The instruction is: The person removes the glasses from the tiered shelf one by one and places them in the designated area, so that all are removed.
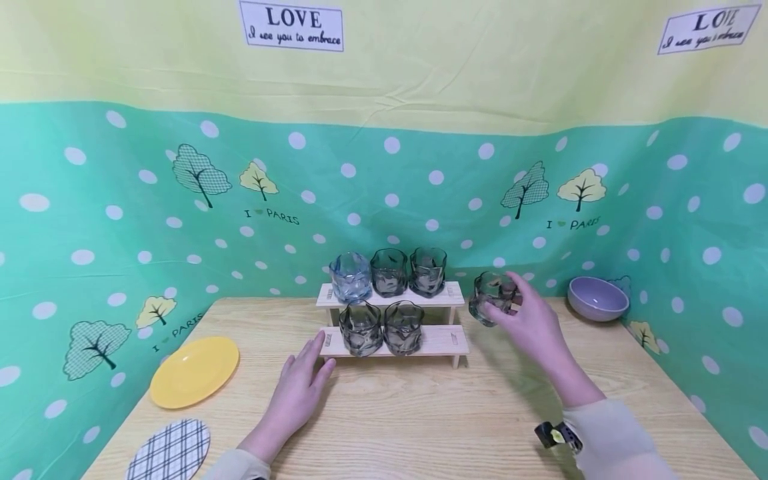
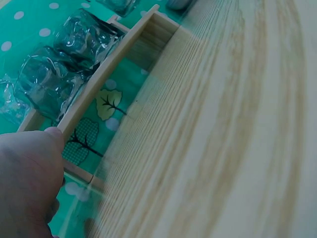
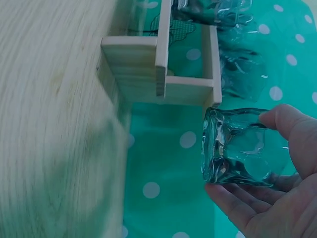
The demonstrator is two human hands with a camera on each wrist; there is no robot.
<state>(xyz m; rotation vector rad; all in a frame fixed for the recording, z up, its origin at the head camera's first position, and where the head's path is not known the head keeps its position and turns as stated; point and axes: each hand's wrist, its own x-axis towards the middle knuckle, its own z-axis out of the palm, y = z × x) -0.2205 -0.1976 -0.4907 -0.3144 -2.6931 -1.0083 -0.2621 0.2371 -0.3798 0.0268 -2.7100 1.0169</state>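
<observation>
Beside the right end of the wooden rack (image 1: 393, 341), my right hand (image 1: 531, 327) grips a smoky glass tumbler (image 1: 492, 298) in the air, fingers curled round its wall, level with the upper shelf. My left hand (image 1: 297, 390) lies flat and open on the table (image 1: 420, 413), fingertips touching the rack's lower left corner. I judge the risk is a clip: the held glass could knock the rack's end or the nearest upper-shelf tumbler (image 1: 427, 271).

Staged tabletop set, wooden table (image 1: 420, 413), polka-dot cloth backdrop (image 1: 420, 187) with printed trees
</observation>
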